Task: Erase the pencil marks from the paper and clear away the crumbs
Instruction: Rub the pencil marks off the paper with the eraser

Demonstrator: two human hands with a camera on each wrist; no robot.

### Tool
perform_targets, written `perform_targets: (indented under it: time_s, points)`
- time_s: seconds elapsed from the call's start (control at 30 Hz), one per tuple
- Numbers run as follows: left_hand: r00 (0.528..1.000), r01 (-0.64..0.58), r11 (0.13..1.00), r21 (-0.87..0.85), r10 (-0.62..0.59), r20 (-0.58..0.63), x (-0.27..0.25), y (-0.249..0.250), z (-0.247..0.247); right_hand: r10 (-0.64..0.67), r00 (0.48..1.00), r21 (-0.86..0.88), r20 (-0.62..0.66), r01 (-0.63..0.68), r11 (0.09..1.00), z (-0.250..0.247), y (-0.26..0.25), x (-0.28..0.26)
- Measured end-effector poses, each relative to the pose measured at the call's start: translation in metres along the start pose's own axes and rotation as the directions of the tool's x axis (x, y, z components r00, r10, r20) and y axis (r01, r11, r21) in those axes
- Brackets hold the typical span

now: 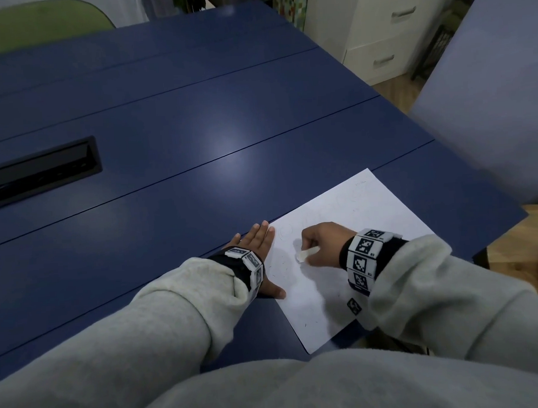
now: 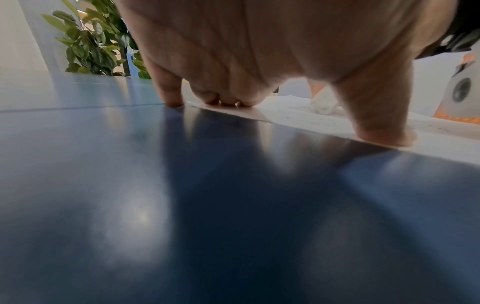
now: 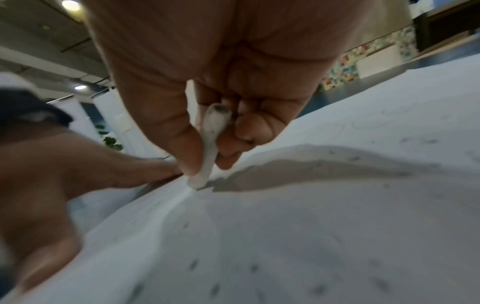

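- No brand or readable writing shows; the wristbands [image 1: 364,255] carry only black-and-white square markers.
- The right hand [image 1: 322,243] pinches a white eraser [image 3: 210,144] between thumb and curled fingers, its tip touching the paper [image 1: 354,218].
- The left hand [image 1: 257,250] lies flat with fingers straight, holding nothing, fingertips and thumb on the paper's 9 o'clock edge.
- The paper lies at the 5 o'clock corner of the blue table [image 1: 166,131], with dark crumbs [image 3: 193,264] and faint pencil marks [image 3: 415,142].

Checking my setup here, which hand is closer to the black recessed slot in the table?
Left. The left hand lies flat at the paper's left edge, on the black slot's side; the right hand sits farther right, over the paper.
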State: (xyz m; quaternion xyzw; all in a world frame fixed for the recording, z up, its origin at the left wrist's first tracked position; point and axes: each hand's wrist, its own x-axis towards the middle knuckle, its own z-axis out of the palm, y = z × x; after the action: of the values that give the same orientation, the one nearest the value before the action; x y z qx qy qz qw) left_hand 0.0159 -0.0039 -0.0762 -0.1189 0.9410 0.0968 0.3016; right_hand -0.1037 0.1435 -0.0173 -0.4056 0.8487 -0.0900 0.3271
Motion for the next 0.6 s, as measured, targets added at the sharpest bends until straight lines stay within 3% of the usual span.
perform_targets:
  time_s: [0.13,0.3,0.5,0.6]
  points:
    - [1.0,-0.002,1.0,0.004,0.002,-0.004,0.0,0.0,0.0,-0.051,0.991,-0.075,0.123,0.06,0.995,0.01,-0.004,-0.006]
    - [1.0,-0.003,1.0,-0.008,0.003,0.002,-0.001,0.001,-0.002,0.022,1.0,-0.008,-0.023,-0.022,1.0,-0.002,0.004,0.005]
    - [1.0,0.008,1.0,-0.006,-0.008,0.011,-0.002,0.001,-0.002,-0.006,0.997,-0.023,0.078,0.008,1.0,0.01,0.008,-0.006]
    - [1.0,0.012,1.0,-0.015,-0.012,0.018,-0.003,0.003,-0.006,0.044,0.999,0.084,-0.031,-0.041,0.996,0.002,0.019,-0.009]
